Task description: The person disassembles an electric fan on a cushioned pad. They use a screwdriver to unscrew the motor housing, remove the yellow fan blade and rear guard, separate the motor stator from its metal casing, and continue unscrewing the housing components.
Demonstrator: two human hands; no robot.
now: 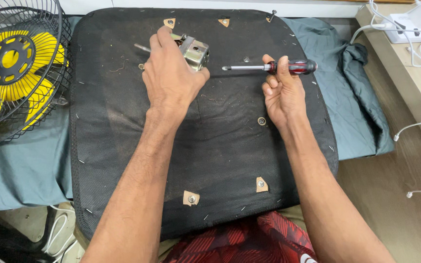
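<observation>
On the black seat base (123,146), metal motor (194,51) clamped under left hand (171,78), screwdriver (269,67) gripped in right hand (281,92).

Even, bright indoor light falls from above. Shadows are soft and short: a faint one lies under the left hand (171,78) at 11 o'clock on the black seat base (123,160). The metal motor (196,51) shows mild glare. Focus is sharp throughout; edges bend slightly.
</observation>
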